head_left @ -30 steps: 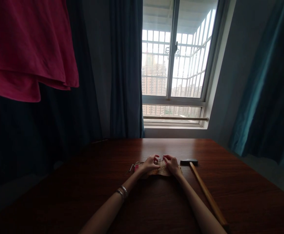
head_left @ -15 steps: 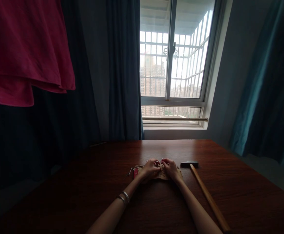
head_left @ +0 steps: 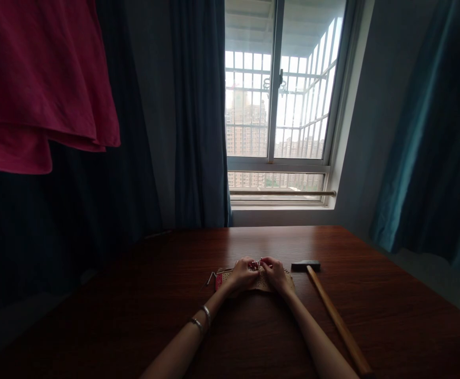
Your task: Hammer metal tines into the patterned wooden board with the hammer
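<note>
My left hand [head_left: 242,272] and my right hand [head_left: 276,272] rest close together on a small light board [head_left: 263,284] dotted with tiny marks, lying on the dark wooden table [head_left: 135,316]. Both hands have their fingers curled into a pinch over something small and thin between them, perhaps a nail; it is too small to name. The board's left end shows a pink-red edge [head_left: 218,281]. Thin metal pieces [head_left: 211,277] stick out just left of it. Bracelets ring my left wrist [head_left: 202,318].
A hammer [head_left: 324,305] with a dark head and a long wooden handle lies on the table right of my right hand. Behind the table is a barred window [head_left: 277,105], dark blue curtains either side, and red cloth [head_left: 36,84] hanging at upper left.
My hands have drawn slightly closer together over the board and lowered onto it. The view has shifted a little to the right.
</note>
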Motion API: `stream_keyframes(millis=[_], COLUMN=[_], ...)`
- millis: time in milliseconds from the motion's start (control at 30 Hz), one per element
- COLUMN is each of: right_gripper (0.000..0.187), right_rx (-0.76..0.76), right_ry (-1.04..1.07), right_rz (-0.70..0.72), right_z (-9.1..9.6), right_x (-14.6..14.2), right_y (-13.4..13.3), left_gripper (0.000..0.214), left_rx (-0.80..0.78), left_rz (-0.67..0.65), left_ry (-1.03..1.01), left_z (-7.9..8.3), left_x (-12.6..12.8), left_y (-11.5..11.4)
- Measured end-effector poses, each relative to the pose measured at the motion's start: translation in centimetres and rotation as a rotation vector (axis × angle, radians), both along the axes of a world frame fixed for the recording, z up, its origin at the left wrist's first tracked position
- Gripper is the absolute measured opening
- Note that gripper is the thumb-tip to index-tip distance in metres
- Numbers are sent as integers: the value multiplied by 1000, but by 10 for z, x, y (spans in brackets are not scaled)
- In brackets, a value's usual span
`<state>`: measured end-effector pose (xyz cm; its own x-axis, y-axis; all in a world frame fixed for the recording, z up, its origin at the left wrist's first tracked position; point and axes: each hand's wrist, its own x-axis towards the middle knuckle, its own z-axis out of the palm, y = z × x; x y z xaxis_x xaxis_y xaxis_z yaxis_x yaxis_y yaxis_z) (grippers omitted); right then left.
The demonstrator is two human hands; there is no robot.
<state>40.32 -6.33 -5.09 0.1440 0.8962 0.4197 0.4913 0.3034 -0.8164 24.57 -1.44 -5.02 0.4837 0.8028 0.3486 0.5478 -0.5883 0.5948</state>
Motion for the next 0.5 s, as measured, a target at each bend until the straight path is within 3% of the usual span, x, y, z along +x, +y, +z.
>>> stream_keyframes(millis=[500], right_gripper=[18], right_rx=[26], right_ry=[-27], right_rz=[10], right_z=[-6], right_x=[3], right_y=[1], left_gripper=[25], left_rx=[-128], left_rz=[21], left_ry=[-20], left_z=[4], left_x=[12], left_y=[4])
